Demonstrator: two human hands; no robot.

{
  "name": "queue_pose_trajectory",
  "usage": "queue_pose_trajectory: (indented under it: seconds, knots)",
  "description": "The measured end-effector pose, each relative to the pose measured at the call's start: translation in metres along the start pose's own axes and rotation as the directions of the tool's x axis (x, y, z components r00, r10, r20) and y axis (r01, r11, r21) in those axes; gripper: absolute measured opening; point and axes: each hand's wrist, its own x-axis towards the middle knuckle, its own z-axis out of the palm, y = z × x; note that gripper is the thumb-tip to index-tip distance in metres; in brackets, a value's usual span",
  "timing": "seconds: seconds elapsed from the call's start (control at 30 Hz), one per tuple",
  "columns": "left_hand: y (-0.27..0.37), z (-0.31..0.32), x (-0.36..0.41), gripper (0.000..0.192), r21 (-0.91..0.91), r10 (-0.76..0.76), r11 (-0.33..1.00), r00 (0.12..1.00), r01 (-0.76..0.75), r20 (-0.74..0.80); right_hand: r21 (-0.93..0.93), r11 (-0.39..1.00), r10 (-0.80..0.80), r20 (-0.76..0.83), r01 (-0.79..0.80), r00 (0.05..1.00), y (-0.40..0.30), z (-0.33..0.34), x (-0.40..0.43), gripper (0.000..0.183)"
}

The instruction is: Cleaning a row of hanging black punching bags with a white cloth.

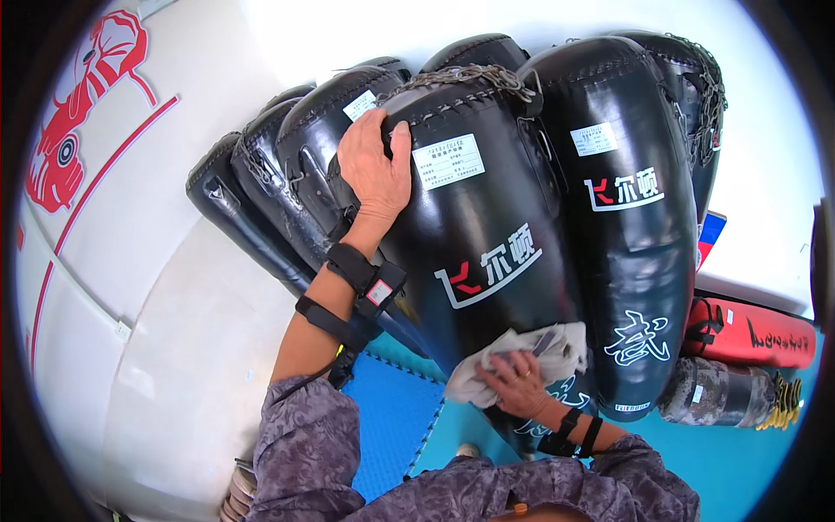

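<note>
A black punching bag (483,215) with a metal chain (470,77) on its top stands before me. My left hand (375,163) rests on the bag's upper left side, below the stitched rim, fingers slightly spread and holding nothing. Lower down, my right hand (515,382) presses a crumpled pale cloth (561,352) against the bag's front; a ring is on one finger. A white printed label (449,162) is stuck on the bag between the rim and its large logo. The bag's lower end is partly hidden by my right arm.
More black punching bags (620,248) lean close on both sides, some with chains. At right lie a red bag (763,333) and a camouflage-patterned bag (717,391) on the turquoise floor. A blue foam mat (391,417) lies below my left arm, near the pale wall (196,293).
</note>
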Motion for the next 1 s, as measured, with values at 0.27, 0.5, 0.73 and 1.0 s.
queue_pose_trajectory:
  seconds: [0.27,0.5,0.73,1.0]
  knots:
    - [-0.005,-0.003,-0.002,0.029,-0.178,-0.006,0.984,0.996,-0.011,-0.094,0.086,0.954,-0.298,0.136,0.288,0.945,-0.01,-0.009,0.064,0.037]
    - [-0.022,-0.068,-0.02,0.032,-0.647,-0.289,0.673,0.933,0.357,0.215,0.516,0.824,0.272,0.001,-0.233,0.962,-0.031,-0.027,0.153,0.037]
    - [0.004,-0.16,-0.155,0.073,-0.594,-0.54,0.412,0.71,0.691,0.452,0.958,0.068,0.491,0.212,-0.279,0.845,-0.064,-0.031,0.213,0.025]
    - [0.018,-0.142,-0.167,0.073,-0.747,-0.589,0.135,0.659,0.651,0.467,0.677,0.659,0.413,0.035,-0.326,0.91,-0.053,-0.032,0.211,0.026]
